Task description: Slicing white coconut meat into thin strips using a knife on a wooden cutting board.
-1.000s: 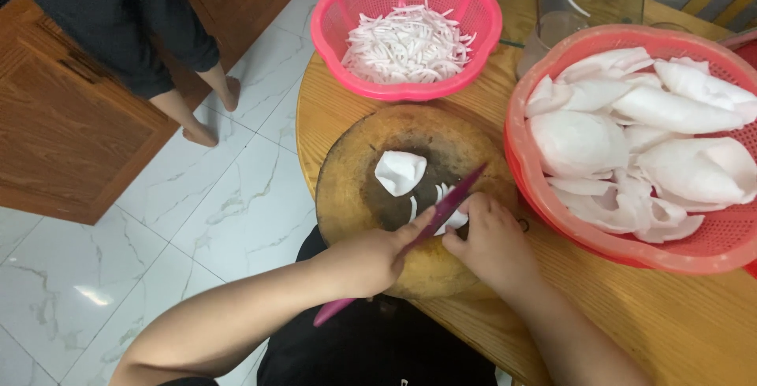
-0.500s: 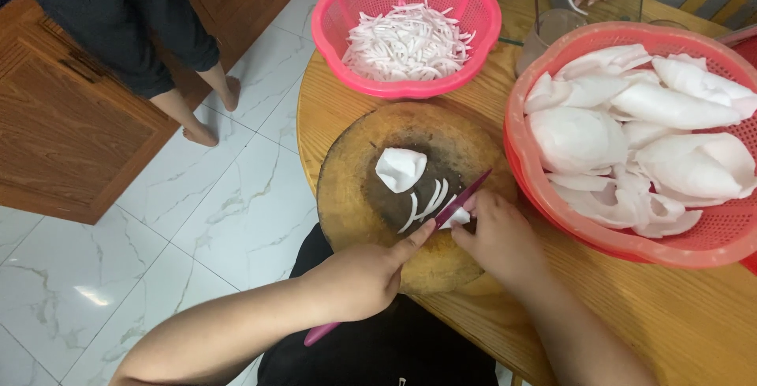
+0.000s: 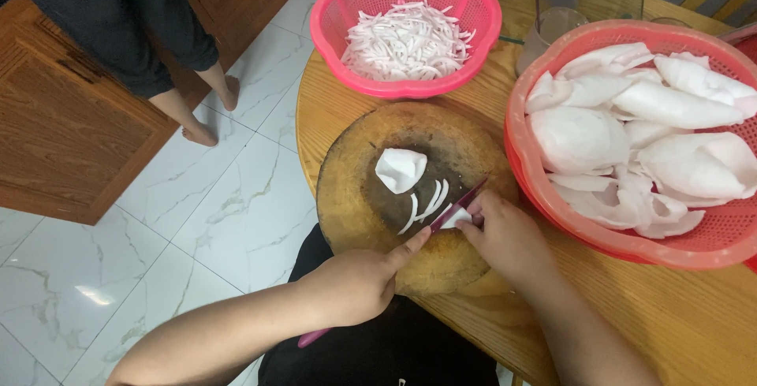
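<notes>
Our left hand grips pink-handled knife, blade down on round wooden chopping board. Our right hand pinches small white coconut piece against blade. Since half second ago, we see little change: three cut strips lie left of blade as before, one larger white chunk beyond them. Two baskets on wooden table: pink basket holds heap of thin white shreds, red basket at right holds many large white pieces. Another person stands on tiled floor.
</notes>
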